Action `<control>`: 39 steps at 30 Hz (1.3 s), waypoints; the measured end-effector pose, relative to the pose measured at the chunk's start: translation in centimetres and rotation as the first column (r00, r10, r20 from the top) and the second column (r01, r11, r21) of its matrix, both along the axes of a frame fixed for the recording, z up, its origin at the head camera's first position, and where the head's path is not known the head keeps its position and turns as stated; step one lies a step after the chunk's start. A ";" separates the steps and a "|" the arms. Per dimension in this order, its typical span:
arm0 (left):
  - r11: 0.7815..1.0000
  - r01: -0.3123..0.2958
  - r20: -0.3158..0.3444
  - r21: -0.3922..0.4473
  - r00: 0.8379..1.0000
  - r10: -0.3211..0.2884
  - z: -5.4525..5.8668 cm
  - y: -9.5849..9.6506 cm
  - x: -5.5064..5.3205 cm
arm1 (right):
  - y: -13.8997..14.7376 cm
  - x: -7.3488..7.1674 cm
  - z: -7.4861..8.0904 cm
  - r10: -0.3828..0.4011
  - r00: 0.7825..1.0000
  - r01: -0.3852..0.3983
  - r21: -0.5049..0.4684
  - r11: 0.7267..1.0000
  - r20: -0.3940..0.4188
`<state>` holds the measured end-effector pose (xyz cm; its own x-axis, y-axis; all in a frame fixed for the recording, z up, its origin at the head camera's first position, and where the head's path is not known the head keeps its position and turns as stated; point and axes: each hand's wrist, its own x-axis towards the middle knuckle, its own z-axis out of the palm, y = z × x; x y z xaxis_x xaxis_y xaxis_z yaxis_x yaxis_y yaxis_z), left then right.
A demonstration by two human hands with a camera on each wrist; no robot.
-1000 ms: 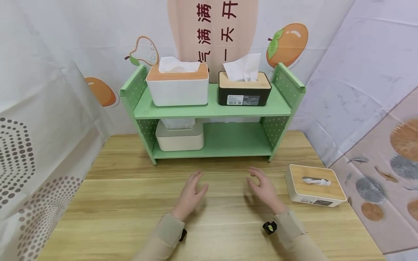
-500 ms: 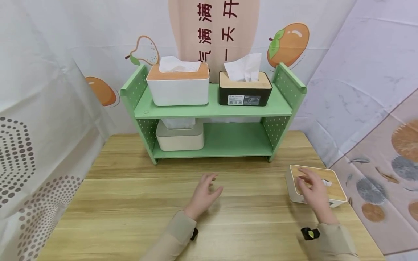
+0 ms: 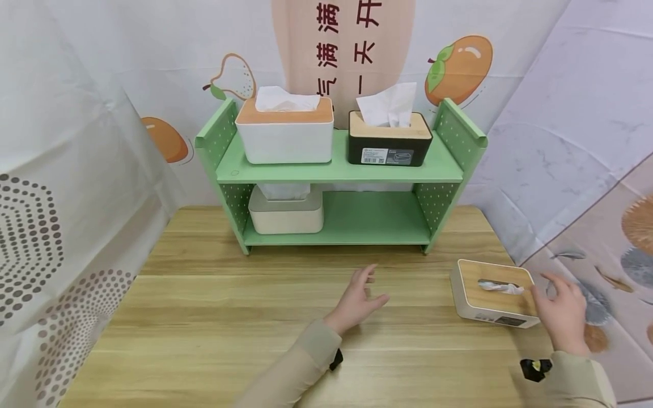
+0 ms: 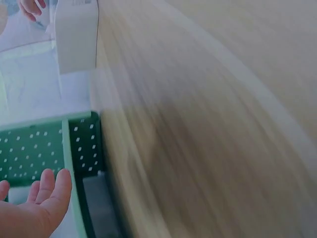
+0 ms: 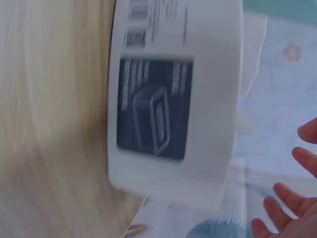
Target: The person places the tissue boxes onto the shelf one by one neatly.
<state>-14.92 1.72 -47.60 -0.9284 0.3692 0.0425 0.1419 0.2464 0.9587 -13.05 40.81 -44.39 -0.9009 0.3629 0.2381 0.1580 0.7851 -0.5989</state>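
A white tissue box with a wooden lid and a tissue in its slot stands at the table's right side. My right hand is at the box's right end, fingers spread and loosely bent. In the right wrist view the printed label on the box's side shows, with the right hand off beside it. My left hand hovers over the table left of the box, thumb apart from the fingers, holding nothing. The left wrist view shows the left hand's fingers extended.
A green two-tier shelf stands at the back. Its top holds a white tissue box and a black tissue box, both with wooden lids. A beige tissue box sits on the lower tier's left. Patterned cloth hangs around the table.
My right hand has moved right, passing over the wooden-lidded box to its far right end. My left hand has also shifted right across the table. The head view has turned slightly.
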 end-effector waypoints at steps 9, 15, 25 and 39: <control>0.998 0.039 0.028 -0.045 0.999 -0.038 -1.1 3.1 -0.9 | 2.6 0.0 -1.4 0.005 0.978 -0.001 -0.016 1.000 0.207; 0.996 0.033 0.030 -0.083 0.999 -0.031 -1.0 4.3 -1.3 | 2.7 -0.4 -2.3 0.080 0.958 -0.068 -0.054 0.996 0.275; 0.994 0.051 0.053 -0.096 0.997 -0.046 -0.3 6.2 -1.7 | 2.4 -0.8 -3.2 0.193 0.927 -0.138 -0.184 0.973 0.322; 0.983 0.089 0.066 -0.158 0.995 -0.080 0.2 8.9 -0.9 | 2.6 -0.3 -3.9 0.194 0.940 -0.151 -0.167 0.974 0.281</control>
